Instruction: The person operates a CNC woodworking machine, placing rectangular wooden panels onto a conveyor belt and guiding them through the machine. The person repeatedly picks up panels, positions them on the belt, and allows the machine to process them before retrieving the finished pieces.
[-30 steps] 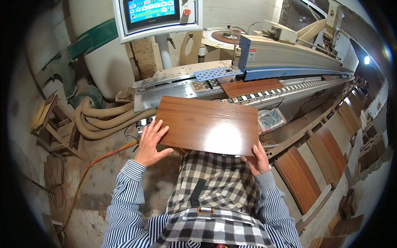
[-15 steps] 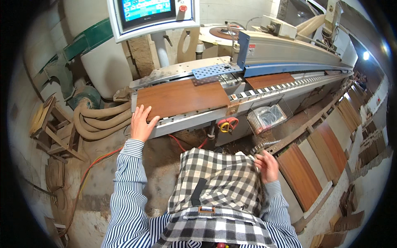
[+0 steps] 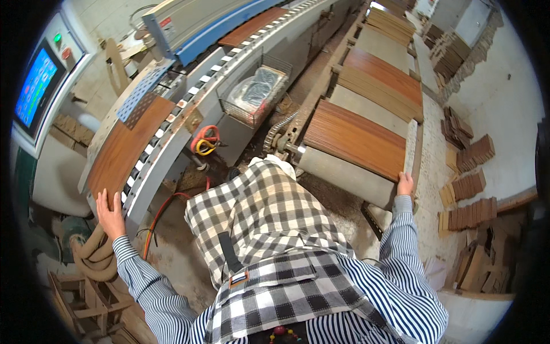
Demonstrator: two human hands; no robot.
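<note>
A smooth brown wood board [image 3: 130, 140] lies on the infeed of a long machine, its far end under a perforated plate [image 3: 143, 92]. My left hand [image 3: 110, 215] rests against the board's near end with fingers spread. To my right, a stack of brown boards [image 3: 355, 137] sits on a roller conveyor [image 3: 344, 178]. My right hand [image 3: 405, 184] is at the stack's near right corner, its fingers closed on the edge of a board. The fingertips are partly hidden there.
A touch screen panel [image 3: 40, 86] stands at the left. On the machine's front hang a wire basket [image 3: 255, 92] and red and yellow scissors [image 3: 205, 141]. More board stacks [image 3: 384, 74] line the conveyor. Hoses [image 3: 94, 252] and a wooden stool [image 3: 86, 298] are at lower left.
My view has turned to the right. My right hand has gone from beside my apron to the board stack's corner. The board on the machine has slid farther in, with my left hand still at its end.
</note>
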